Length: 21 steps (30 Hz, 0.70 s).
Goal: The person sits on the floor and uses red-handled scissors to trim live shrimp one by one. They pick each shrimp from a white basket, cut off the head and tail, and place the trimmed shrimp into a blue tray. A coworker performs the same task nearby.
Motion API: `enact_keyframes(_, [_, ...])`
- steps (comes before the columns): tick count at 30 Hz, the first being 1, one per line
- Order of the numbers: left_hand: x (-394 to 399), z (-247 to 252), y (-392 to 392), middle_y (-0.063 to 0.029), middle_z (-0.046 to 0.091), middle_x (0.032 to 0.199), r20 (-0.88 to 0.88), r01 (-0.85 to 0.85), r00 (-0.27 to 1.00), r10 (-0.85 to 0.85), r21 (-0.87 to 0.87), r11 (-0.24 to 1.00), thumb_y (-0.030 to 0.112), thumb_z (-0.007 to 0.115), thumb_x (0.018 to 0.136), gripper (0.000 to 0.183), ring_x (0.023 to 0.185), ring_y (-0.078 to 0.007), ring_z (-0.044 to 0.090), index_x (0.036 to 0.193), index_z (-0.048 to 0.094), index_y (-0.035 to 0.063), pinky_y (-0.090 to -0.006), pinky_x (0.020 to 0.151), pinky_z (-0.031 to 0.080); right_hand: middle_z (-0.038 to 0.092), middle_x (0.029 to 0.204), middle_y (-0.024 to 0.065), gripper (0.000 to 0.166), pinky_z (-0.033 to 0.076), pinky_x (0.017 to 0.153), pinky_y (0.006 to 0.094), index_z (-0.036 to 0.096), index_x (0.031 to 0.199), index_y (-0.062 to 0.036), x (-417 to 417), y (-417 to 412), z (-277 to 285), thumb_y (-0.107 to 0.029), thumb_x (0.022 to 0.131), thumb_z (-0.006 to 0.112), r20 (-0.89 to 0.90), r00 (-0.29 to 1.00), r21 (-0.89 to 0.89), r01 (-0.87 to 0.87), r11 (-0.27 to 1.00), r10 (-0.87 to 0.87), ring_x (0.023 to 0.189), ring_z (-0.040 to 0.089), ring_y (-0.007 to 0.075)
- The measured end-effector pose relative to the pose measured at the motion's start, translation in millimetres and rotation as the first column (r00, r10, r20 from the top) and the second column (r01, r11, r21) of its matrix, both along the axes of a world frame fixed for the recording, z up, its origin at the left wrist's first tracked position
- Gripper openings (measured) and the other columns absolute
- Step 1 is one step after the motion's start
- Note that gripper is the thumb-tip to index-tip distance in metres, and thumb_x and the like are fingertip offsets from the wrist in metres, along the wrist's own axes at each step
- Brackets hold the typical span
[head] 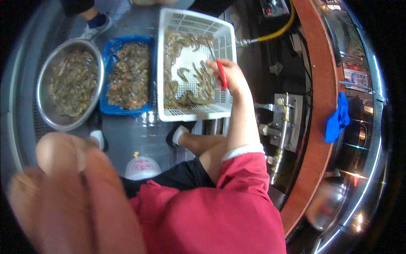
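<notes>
My right hand point(231, 76) grips scissors with red handles point(222, 74), their blades pointing over the right side of a white plastic basket point(196, 116). Raw grey shrimp point(204, 83) lie along the basket's walls, with a few on its perforated floor. Very close to the camera, at lower left, my left hand point(68, 190) appears large and blurred; whether it holds anything cannot be made out. Beyond it stands an oval-looking stainless steel bowl point(42, 92) of shrimp. Between bowl and white basket sits a blue plastic basket point(125, 111) filled with what look like shrimp trimmings.
Another person's foot in a light shoe point(98, 29) is at the upper left. A tied white plastic bag point(142, 168) rests on the floor near my legs. To the right are a yellow hose point(279, 31), metal pipes point(283, 120) and a reddish ledge with a blue cloth point(337, 119).
</notes>
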State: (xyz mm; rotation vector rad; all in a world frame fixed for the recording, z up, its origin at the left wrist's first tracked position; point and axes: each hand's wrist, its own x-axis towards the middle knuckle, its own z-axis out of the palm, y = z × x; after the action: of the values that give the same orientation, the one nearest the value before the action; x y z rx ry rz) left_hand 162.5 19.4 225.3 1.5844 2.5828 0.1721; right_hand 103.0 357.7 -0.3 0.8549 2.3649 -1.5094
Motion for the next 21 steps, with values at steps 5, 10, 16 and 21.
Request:
enact_keyframes(5, [-81,-55,-13,-0.0158,0.067,0.094,0.352,-0.068,0.923,0.155,-0.246,0.967,0.013,0.067,0.081,0.025,0.086,-0.0322,0.066,0.104,0.065,0.0029,-0.0459,0.072,0.05,0.072,0.101,0.0194,0.045,0.053,0.088,0.0345,0.074,0.104,-0.0032,29,41,-56,-0.043,0.082,0.072,0.56,0.811,0.425,-0.455,0.782,0.168,0.095,0.071,0.0245])
enact_keyframes(10, [-123,-186,-30,-0.0226,0.068,0.096,0.536,-0.384,0.801,0.266,0.12,0.915,0.02,0.061,0.089,0.028,0.092,-0.0396,0.065,0.11,0.064,0.0009,-0.0455,0.084,0.052,0.073,0.104,0.0175,0.028,0.056,0.083,0.0367,0.075,0.098,-0.0039,16,0,-77,-0.021,0.078,0.066,0.879,0.438,0.396,-0.891,0.224,0.188,0.102,0.07,0.0275])
enact_keyframes(16, [-146,-233,-22,-0.0229,0.067,0.096,0.551,-0.329,0.79,0.269,0.011,0.944,0.021,0.061,0.089,0.028,0.093,-0.0394,0.065,0.108,0.064,0.001,-0.0478,0.082,0.051,0.071,0.111,0.0147,0.028,0.055,0.087,0.0362,0.074,0.104,-0.006,39,-2,-126,-0.015,0.082,0.059,0.91,0.346,0.317,-0.935,0.158,0.227,0.105,0.069,0.0263])
enact_keyframes(21, [-147,-246,-10,-0.0226,0.067,0.092,0.509,-0.343,0.814,0.279,0.034,0.939,0.022,0.06,0.088,0.025,0.091,-0.0407,0.064,0.1,0.063,0.0005,-0.0496,0.081,0.051,0.071,0.113,0.0142,0.03,0.054,0.089,0.0349,0.073,0.107,-0.006,42,-6,-149,-0.016,0.083,0.059,0.91,0.375,0.331,-0.914,0.233,0.176,0.107,0.068,0.0255])
